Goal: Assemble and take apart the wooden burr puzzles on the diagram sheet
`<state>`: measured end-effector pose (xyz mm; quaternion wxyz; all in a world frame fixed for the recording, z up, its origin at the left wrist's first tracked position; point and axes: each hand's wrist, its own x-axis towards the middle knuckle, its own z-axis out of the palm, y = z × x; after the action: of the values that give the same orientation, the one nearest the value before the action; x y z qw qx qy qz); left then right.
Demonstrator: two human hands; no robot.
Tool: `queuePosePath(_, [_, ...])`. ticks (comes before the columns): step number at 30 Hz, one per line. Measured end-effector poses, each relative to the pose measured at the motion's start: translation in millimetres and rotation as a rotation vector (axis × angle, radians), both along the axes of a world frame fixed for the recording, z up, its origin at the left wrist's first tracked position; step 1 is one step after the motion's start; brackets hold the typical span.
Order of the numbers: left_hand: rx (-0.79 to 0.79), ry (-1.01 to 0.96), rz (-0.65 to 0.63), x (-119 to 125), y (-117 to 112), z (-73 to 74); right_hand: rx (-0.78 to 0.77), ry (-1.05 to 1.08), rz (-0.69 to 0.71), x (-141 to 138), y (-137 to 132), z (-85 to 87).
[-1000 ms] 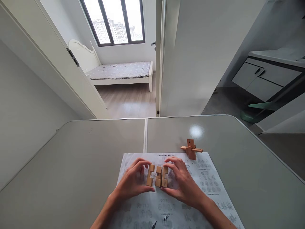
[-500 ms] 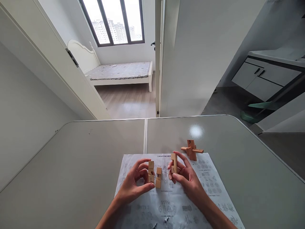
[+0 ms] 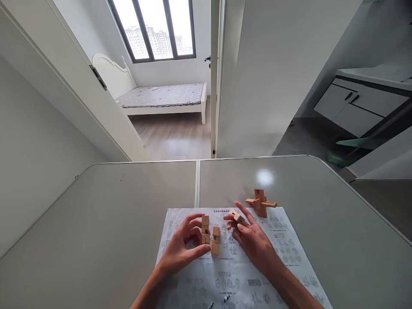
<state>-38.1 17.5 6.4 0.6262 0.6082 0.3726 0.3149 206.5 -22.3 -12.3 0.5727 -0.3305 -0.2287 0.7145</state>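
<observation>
My left hand [image 3: 185, 242] grips a notched wooden puzzle piece [image 3: 205, 229] upright between thumb and fingertips. Just right of it, a second notched wooden piece [image 3: 215, 241] stands close by; whether it touches the first one, I cannot tell. In my right hand [image 3: 252, 236] a third small wooden piece [image 3: 238, 217] lies tilted between the thumb and fingers, the index finger raised off it. A dark mark shows on its end. All three are light wood and over a printed instruction sheet [image 3: 231, 270].
An assembled reddish wooden cross-shaped puzzle [image 3: 260, 204] stands at the sheet's top right corner. Small dark scraps [image 3: 226, 297] lie on the sheet near me. The grey table [image 3: 96, 223] has a seam and a pale rim. Beyond it are a doorway and a bed [image 3: 164, 96].
The piece in my right hand has turned from upright to tilted, and my right index finger has lifted. My left hand keeps its piece almost still.
</observation>
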Motion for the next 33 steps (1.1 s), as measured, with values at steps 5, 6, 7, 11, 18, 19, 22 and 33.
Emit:
queuePosePath(5, [-0.002,-0.003,-0.001,-0.6,0.0,-0.4,0.012,-0.111,0.032,0.4,-0.3,-3.6])
queuePosePath(6, [-0.004,-0.003,0.0,-0.6,0.2,-0.3,0.02,-0.121,0.034,0.1,0.0,-3.9])
queuePosePath(7, [-0.005,0.001,0.001,-0.6,0.3,-0.2,0.03,-0.125,0.031,-0.3,0.5,-4.1])
queuePosePath(11, [-0.006,0.019,0.006,-0.4,0.8,0.6,0.066,-0.11,0.04,-1.4,2.4,-4.3])
queuePosePath(18, [-0.028,0.017,0.004,-0.6,1.3,0.2,0.039,-0.121,0.036,-2.3,-1.3,-0.5])
queuePosePath(19, [-0.029,0.015,0.002,-0.7,1.4,0.2,0.039,-0.127,0.036,-2.4,-1.9,0.0])
queuePosePath(22, [-0.03,0.016,-0.007,-0.7,1.5,0.7,0.059,-0.158,0.068,-2.3,-2.8,0.2])
queuePosePath(33, [-0.028,0.028,-0.006,-0.8,1.2,0.1,0.102,-0.282,0.217,-1.0,-1.9,4.2])
